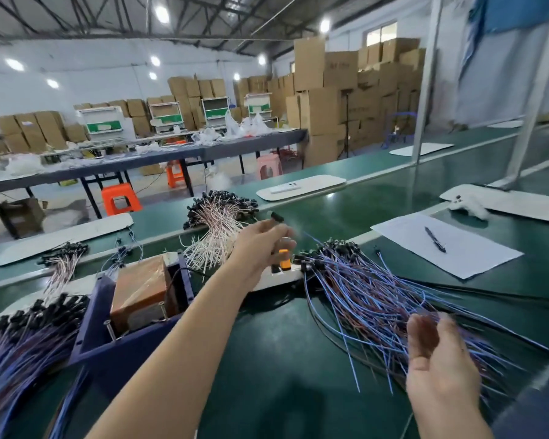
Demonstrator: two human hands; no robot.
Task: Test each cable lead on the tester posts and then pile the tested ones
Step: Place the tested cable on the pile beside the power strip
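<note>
My left hand [260, 245] is raised over the tester and pinches the black plug [274, 216] of one thin blue lead, whose wire trails off to the right. Just below that hand is the tester board [282, 274], white with an orange post [283, 256]. A blue frame holding a copper-wound transformer [143, 293] stands to its left. My right hand [438, 353] hovers, blurred, over the loose blue and red leads [377, 296] at the right, fingers loosely curled with nothing plainly in them. Another heap of blue-purple leads [19, 343] lies at the left front.
A bundle of white-pink leads [216, 223] lies behind the tester, a smaller one [64, 258] at the left. A paper sheet [476, 258] with a pen [435, 239] lies at the right. A black cable [488, 299] runs across the green bench [282, 359].
</note>
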